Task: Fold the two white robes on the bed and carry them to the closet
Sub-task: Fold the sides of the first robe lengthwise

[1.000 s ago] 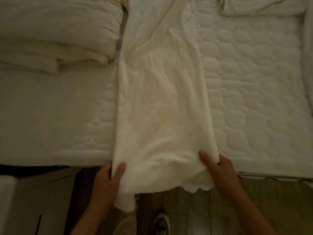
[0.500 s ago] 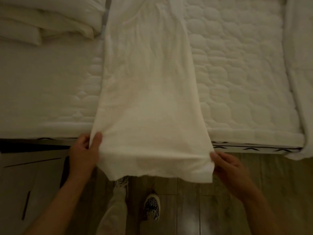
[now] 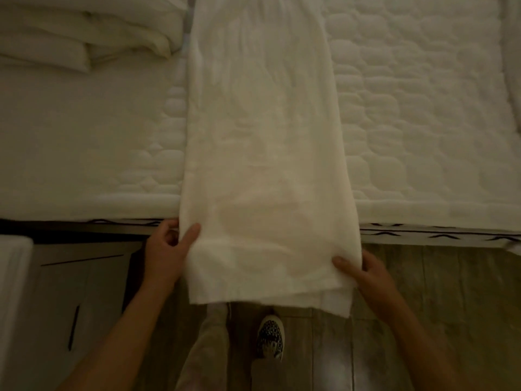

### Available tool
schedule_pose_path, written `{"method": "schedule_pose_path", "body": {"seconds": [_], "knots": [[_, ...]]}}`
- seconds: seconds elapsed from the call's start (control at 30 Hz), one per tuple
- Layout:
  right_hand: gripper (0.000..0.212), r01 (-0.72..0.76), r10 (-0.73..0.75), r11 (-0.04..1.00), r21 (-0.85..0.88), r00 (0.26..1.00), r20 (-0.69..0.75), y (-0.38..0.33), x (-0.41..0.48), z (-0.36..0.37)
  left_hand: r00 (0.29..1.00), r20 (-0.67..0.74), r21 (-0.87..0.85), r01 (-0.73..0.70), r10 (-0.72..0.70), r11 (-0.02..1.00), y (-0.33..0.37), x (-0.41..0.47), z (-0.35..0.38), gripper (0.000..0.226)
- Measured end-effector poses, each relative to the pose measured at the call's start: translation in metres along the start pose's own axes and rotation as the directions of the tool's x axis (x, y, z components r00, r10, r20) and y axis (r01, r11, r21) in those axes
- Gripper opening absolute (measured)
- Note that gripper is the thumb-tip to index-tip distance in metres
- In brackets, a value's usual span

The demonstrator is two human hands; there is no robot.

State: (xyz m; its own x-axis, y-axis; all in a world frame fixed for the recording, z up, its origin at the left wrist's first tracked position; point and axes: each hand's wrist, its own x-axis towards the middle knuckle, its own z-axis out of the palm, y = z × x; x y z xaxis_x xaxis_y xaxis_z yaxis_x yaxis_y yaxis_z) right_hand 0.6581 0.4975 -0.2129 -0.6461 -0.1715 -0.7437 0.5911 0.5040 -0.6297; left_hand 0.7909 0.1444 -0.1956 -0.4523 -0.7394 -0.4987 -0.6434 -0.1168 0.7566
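A white robe, folded lengthwise into a long strip, lies across the quilted mattress and hangs over the bed's near edge. My left hand pinches the strip's lower left corner, thumb on top. At the lower right corner my right hand grips the hem, thumb on the cloth. The hem hangs free above the floor. The robe's upper part runs out of view at the top. The second robe and the closet cannot be made out.
Folded white bedding is stacked at the bed's top left. More white fabric lies along the right edge. A low cabinet stands at the left, with wooden floor below. My shoe and trouser leg stand under the hem.
Both hands have shifted outward to the hem's two corners and drawn the robe toward me. The strip now lies flatter and straighter and hangs further off the bed's edge.
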Motion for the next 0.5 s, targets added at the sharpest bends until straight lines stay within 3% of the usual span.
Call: {"method": "schedule_pose_path", "body": {"seconds": [0.03,0.1,0.13,0.2,0.27,0.37,0.43,0.5], "knots": [[0.025,-0.053,0.045,0.980,-0.191,0.998,-0.046,0.008,-0.001,-0.002,0.998,-0.059,0.086,0.003,0.002,0.996,-0.002,-0.002,0.000,0.028],[0.017,-0.164,0.060,0.799,-0.578,0.979,-0.194,0.018,-0.007,-0.004,0.981,-0.175,0.294,-0.029,0.083,0.955,-0.007,-0.006,0.003,0.033],[0.017,-0.162,-0.034,0.735,-0.658,0.961,-0.275,0.016,-0.010,-0.004,0.957,-0.221,0.372,-0.096,0.189,0.923,-0.006,-0.008,0.007,0.034],[0.013,-0.023,-0.288,0.760,-0.650,0.884,-0.368,-0.013,-0.016,0.003,0.855,-0.223,0.467,-0.327,0.468,0.821,0.012,-0.011,0.020,0.033],[0.010,0.239,-0.548,0.747,-0.620,0.748,-0.373,-0.064,-0.015,0.020,0.740,-0.084,0.509,-0.543,0.667,0.667,0.044,-0.007,0.044,0.035],[0.035,0.550,-0.793,0.571,-0.609,0.562,-0.236,-0.149,0.015,0.072,0.665,0.221,0.584,-0.676,0.713,0.449,0.105,0.017,0.094,0.055],[0.053,0.598,-0.817,0.460,-0.656,0.575,-0.048,-0.193,0.043,0.111,0.684,0.410,0.687,-0.667,0.603,0.290,0.129,0.042,0.123,0.064],[0.060,0.490,-0.740,0.340,-0.803,0.666,0.092,-0.198,0.074,0.118,0.720,0.502,0.747,-0.640,0.480,0.177,0.119,0.066,0.123,0.066]]}}
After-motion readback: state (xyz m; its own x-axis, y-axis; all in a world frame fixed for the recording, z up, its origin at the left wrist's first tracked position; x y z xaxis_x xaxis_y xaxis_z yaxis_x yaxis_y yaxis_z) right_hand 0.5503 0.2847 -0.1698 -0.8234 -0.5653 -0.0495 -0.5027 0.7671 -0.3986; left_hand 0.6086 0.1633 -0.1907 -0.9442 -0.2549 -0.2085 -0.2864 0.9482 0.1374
